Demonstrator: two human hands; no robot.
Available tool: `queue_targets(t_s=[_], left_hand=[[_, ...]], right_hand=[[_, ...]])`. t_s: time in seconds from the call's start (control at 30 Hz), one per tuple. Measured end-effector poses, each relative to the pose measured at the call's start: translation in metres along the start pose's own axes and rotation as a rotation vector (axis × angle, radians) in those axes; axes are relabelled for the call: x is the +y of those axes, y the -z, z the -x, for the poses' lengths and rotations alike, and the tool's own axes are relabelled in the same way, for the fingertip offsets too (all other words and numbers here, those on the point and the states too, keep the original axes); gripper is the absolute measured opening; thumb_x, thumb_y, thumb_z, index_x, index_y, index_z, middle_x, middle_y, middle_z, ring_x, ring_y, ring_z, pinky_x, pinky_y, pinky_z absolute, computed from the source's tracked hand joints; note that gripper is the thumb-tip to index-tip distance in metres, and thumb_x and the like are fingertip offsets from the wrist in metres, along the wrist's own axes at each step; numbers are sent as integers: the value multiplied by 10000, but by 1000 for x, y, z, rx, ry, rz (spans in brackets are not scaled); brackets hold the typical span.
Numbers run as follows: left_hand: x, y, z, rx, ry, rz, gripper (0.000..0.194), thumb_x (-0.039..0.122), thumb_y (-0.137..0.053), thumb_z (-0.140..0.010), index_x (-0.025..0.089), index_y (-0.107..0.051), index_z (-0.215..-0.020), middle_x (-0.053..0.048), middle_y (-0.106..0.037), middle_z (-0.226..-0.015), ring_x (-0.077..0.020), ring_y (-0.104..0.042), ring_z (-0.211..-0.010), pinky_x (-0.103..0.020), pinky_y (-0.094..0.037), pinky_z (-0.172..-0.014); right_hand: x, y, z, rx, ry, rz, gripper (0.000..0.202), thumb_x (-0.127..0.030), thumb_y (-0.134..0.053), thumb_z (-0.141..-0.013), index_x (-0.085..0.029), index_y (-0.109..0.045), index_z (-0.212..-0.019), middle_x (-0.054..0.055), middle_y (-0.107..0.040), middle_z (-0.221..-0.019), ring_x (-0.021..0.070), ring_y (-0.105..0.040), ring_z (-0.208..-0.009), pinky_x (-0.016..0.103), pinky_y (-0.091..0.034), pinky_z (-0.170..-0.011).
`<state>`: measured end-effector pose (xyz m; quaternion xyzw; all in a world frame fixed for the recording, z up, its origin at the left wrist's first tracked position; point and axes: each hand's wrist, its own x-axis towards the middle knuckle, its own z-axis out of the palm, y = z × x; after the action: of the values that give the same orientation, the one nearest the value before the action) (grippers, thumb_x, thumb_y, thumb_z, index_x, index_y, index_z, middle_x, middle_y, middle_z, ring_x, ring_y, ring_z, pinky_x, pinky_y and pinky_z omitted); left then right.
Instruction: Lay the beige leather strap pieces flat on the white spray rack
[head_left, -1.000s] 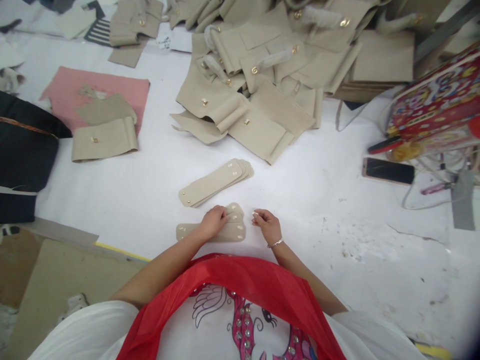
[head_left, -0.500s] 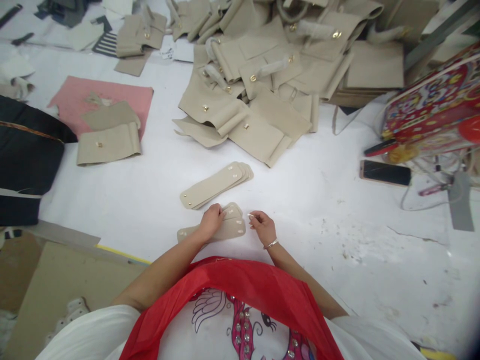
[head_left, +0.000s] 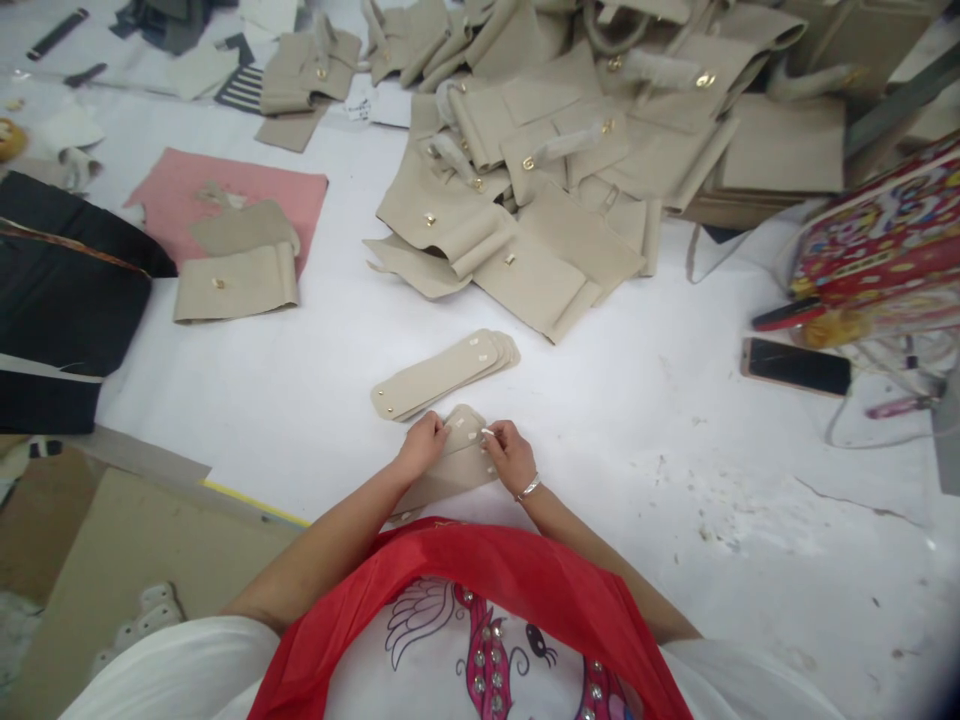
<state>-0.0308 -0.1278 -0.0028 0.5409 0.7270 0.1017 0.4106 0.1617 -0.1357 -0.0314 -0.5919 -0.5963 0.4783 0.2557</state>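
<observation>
Beige leather strips with rounded ends and small white tabs lie on the white table right in front of me. My left hand is closed on the edge of the upper strip, thumb toward its tabbed end. At that strip's right side my right hand pinches a small white piece, too small to make out well. Just beyond the hands rests a fanned stack of similar strips, with brass studs at its left end and white tabs at its right.
A large heap of beige bag parts with brass fittings covers the back. On the left, a folded beige panel lies partly over a pink sheet, near black material. At the right are a phone and a red patterned bag.
My right hand has moved left with the white piece, up to the strip's tabbed end. My left hand has lifted or turned the upper strip a little. The view has shifted slightly.
</observation>
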Motion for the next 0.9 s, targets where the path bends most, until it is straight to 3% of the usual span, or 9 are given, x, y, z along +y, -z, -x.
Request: queue_targets(t_s=[0.13,0.27,0.4,0.5,0.6,0.9], left_hand=[[-11,12,2,-189,-130,157,216,318,-495,-823,173,-402,-692,29,-431,-656,-122,-392,-652,-253,-292,-608],[-24,21,6,-316,-181,365,314,462,-505,-796,176,-401,-719,43,-371,-647,-108,-339,-623,-244,-287,-581],[-34,19,2,-182,-103,395,275,419,-500,-799,175,-411,-709,37,-389,-647,-112,-350,-626,-251,-290,-592],[-35,12,-5,-39,-13,283,211,321,-519,-792,173,-417,-681,31,-419,-631,-118,-371,-621,-258,-280,-588],[-29,8,-7,28,51,207,193,256,-560,-761,171,-422,-657,31,-437,-610,-117,-382,-603,-258,-270,-576],[-26,5,1,-186,30,492,302,419,-609,-723,166,-445,-711,55,-425,-586,-86,-358,-540,-226,-261,-522]], right_hand=[[-6,2,-4,-52,46,-10,184,-377,-432,-892,-227,-484,-986,6,-669,-803,157,-638,-734,277,-481,-685],[-12,6,-15,-110,106,179,170,-352,-404,-902,-220,-483,-974,23,-656,-829,175,-622,-725,283,-454,-674],[-11,6,-17,-172,106,301,157,-344,-377,-915,-220,-465,-954,18,-644,-775,182,-606,-661,272,-413,-619],[-7,3,-15,-117,71,257,159,-355,-377,-918,-222,-458,-952,16,-646,-767,181,-614,-667,267,-415,-617],[-4,0,-14,-50,57,207,148,-349,-395,-908,-225,-472,-933,5,-646,-746,174,-619,-687,268,-430,-644],[-4,-1,-16,28,109,216,170,-350,-442,-879,-216,-543,-908,15,-634,-775,160,-590,-697,276,-444,-670]])
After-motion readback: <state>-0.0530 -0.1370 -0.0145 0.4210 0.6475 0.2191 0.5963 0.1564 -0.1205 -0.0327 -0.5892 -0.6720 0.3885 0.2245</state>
